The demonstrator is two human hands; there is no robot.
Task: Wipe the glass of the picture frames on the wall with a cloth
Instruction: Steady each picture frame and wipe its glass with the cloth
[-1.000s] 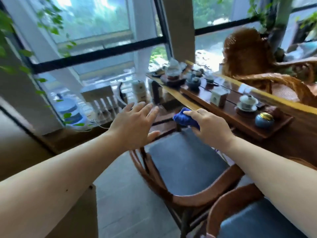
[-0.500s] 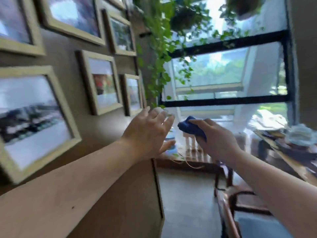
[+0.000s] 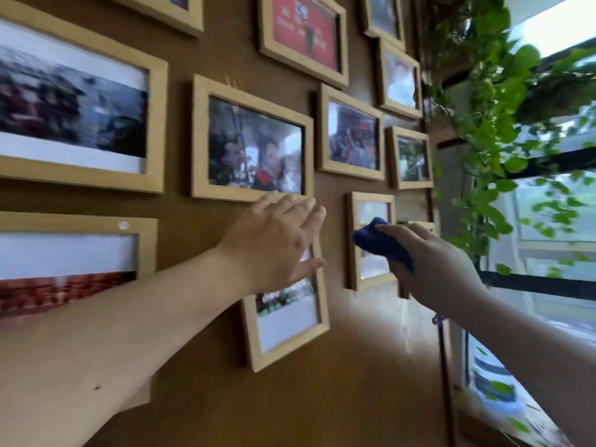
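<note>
Several light wooden picture frames hang on a brown wall (image 3: 354,366). My right hand (image 3: 435,269) is shut on a bunched blue cloth (image 3: 379,241), held in front of a small upright frame (image 3: 371,240); whether the cloth touches the glass is unclear. My left hand (image 3: 274,243) is open with fingers spread, in front of another upright frame (image 3: 287,317), just under a landscape frame (image 3: 251,143). The left hand hides the upper part of that upright frame.
More frames fill the wall on the left (image 3: 74,111) and above (image 3: 303,33). A trailing green plant (image 3: 496,117) hangs at the wall's right edge beside large windows (image 3: 554,221). A dark rod (image 3: 446,366) runs down the wall's corner.
The view has swung from the table and chairs past the window onto the picture wall. Both hands have stayed raised and now sit close to the frames, the cloth still in the right hand.
</note>
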